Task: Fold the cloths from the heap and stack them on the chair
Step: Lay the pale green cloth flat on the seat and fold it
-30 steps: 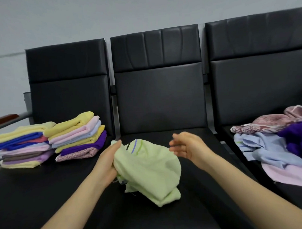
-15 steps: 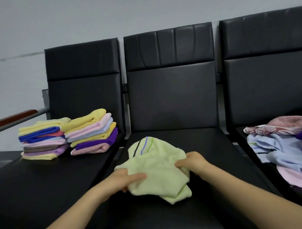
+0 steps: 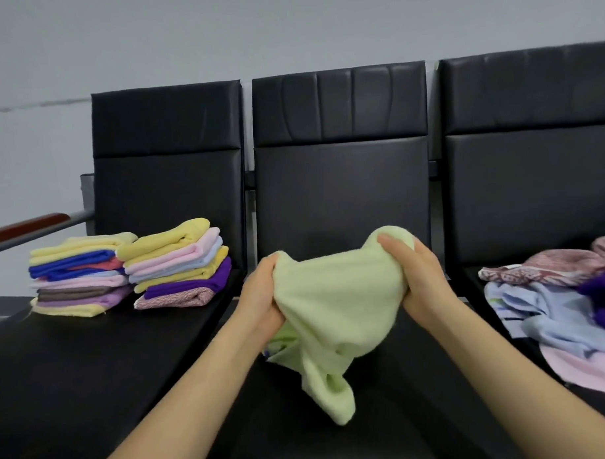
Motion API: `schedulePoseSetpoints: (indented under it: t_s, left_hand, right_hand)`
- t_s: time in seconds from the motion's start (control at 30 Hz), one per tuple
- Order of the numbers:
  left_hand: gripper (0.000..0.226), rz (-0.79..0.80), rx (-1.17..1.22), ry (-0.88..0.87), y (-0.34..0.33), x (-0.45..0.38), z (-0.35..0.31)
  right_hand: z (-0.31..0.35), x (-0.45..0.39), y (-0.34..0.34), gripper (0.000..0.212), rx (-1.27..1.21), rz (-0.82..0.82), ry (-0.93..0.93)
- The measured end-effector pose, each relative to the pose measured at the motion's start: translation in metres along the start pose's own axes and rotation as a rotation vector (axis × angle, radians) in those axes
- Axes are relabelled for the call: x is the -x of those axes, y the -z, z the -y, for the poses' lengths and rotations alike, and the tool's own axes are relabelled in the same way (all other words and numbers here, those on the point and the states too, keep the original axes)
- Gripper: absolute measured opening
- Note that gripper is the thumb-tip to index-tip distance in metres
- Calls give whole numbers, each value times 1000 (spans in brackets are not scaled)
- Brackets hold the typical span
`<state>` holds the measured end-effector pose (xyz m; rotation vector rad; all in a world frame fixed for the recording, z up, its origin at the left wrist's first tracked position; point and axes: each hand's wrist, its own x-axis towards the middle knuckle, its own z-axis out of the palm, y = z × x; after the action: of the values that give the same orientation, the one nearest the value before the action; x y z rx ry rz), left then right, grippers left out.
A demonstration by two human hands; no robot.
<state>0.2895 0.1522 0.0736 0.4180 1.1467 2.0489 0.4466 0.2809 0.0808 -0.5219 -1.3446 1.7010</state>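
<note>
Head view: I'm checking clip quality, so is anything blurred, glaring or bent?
Head view: even, soft light, no harsh glare; the black chair seat shows only a dull sheen. The green cloth, gripped by the left hand and right hand, looks slightly soft at its hanging end. Wide-angle lens bows the chair backs.

no readable text, labels or numbers anywhere, cloth patterns perhaps too blurred to tell
</note>
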Motion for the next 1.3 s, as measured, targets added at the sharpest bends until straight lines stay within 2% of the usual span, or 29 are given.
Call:
schedulePoseSetpoints:
  t_s: [0.07,0.17,0.27,0.33,0.4,0.43,0.5,0.53,0.6,0.63,0.77,0.83,0.93,1.0,1.1,1.17,1.2,1.27,1.3]
  left_hand:
    - [23,36,63,-25,-11,-5,-10]
    - [13,74,96,-138,-17,-14,-27]
    - [15,-19,30,-274,-11,-30,-26]
    - [11,-50,-40,-220,0,-36,-10]
    - [18,-99,-134,-65,22,-41,11]
    - [31,-108,-237,13,37,-43,23]
    - [60,-102,-520,122,62,-47,40]
    - [62,-126,-607,144,72,-48,44]
    - [48,-174,-612,145,83,-49,43]
    - [46,-184,-621,156,86,-48,40]
    - [63,-117,-811,327,98,-37,38]
    - [56,-77,-884,369,98,-30,41]
    - [45,-49,-1018,311,91,-21,47]
    - [43,10,-998,267,88,-18,52]
    - [20,74,-896,235,80,-11,54]
    - [13,54,-833,210,78,-10,54]
    - [13,38,-798,205,79,-11,54]
    - [14,20,-727,210,79,-13,54]
    - [15,12,-685,215,79,-13,53]
  right_hand:
    - [12,0,1,10,-52,13,64]
    - [23,-4,5,25,-170,33,135]
    - [11,-16,10,30,-147,14,126]
    - [-10,-27,18,34,-80,10,69]
    - [-37,-36,32,43,124,-8,-33]
    - [-51,-38,39,46,285,-20,-97]
    - [-72,-37,49,39,573,-8,-231]
    - [-79,-35,51,32,674,13,-283]
    - [-84,-30,49,26,816,42,-301]
    - [-83,-28,46,30,872,48,-280]
    - [-82,-24,33,43,1070,93,-301]
    - [-81,-24,25,47,1172,120,-349]
    - [-85,-28,14,54,1247,125,-414]
    - [-93,-27,7,47,1091,97,-409]
    - [-104,-23,2,44,658,88,-361]
    - [-100,-21,-1,27,464,81,-390]
    - [-100,-22,1,34,340,66,-434]
    - [-96,-24,6,60,74,20,-495]
    - [-92,-24,8,57,-41,9,-481]
